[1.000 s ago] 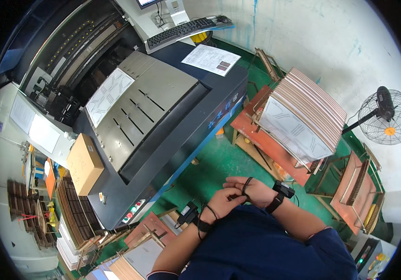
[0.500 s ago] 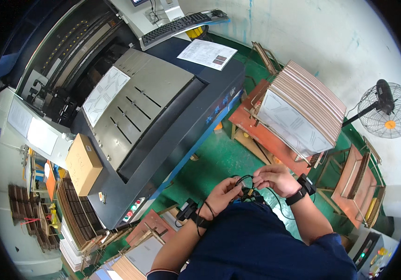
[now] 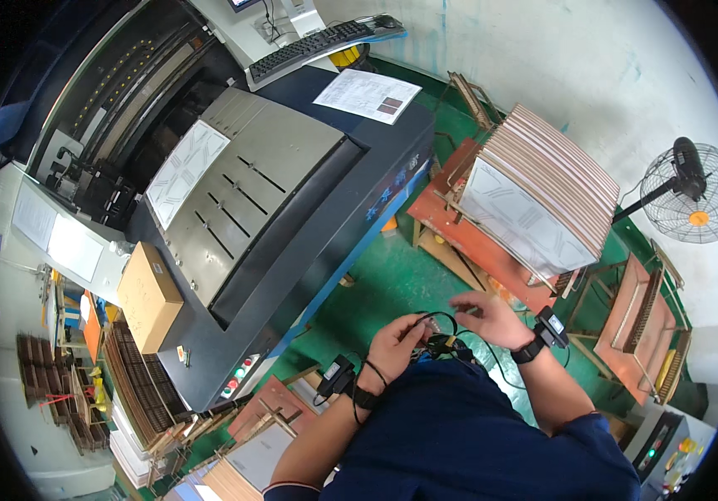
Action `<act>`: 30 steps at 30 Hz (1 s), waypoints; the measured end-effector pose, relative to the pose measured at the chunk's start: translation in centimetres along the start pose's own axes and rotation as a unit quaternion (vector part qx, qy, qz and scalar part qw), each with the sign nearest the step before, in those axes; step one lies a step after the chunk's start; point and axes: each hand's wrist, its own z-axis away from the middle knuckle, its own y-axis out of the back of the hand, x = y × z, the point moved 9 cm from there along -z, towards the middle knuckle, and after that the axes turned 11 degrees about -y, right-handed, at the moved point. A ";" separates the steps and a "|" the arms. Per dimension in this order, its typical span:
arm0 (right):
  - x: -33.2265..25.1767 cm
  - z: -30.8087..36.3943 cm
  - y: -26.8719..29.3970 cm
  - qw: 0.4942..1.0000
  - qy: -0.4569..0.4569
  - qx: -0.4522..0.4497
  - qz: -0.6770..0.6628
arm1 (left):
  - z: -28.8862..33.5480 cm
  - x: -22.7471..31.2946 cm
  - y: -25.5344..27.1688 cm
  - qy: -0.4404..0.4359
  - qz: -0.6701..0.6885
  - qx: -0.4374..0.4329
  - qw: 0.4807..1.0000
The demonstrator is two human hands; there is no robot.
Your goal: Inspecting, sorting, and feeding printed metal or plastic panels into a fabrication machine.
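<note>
In front of my waist, my left hand [image 3: 392, 346] pinches a thin black cable [image 3: 445, 315], which arcs up out of its fingers in a small loop. My right hand [image 3: 497, 322] hovers just right of that loop, its fingers apart and nothing seen between them. Below and between the hands hangs a tangle of dark cables [image 3: 452, 346], partly hidden by my left fingers and my shirt. One strand droops to the right under my right wrist. Black straps with small box-shaped devices sit on both wrists.
A large dark machine [image 3: 317, 250] with a grey metal table fills the left, carrying a cardboard box [image 3: 148, 296]. At right, a stack of panels [image 3: 547, 179] stands on a reddish trolley [image 3: 442, 221]. Beyond are a black fan [image 3: 687, 179] and an orange-topped rack [image 3: 639, 313].
My right hand has let go of the cable; its fingers have spread. My left hand keeps its pinch on the cable in nearly the same place.
</note>
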 end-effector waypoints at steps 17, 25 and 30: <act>9.2 0.9 -3.5 0.897 -0.206 -0.295 -0.255 | 0.0 -1.0 -0.3 0.083 0.102 0.012 0.991; 9.1 1.3 -3.0 0.938 -0.186 -0.235 -0.175 | 0.5 -2.2 -0.6 0.137 0.015 -0.104 0.985; 7.3 3.0 -1.8 0.917 -0.221 -0.261 -0.205 | 0.2 7.3 -3.6 -0.230 -0.311 -0.167 0.907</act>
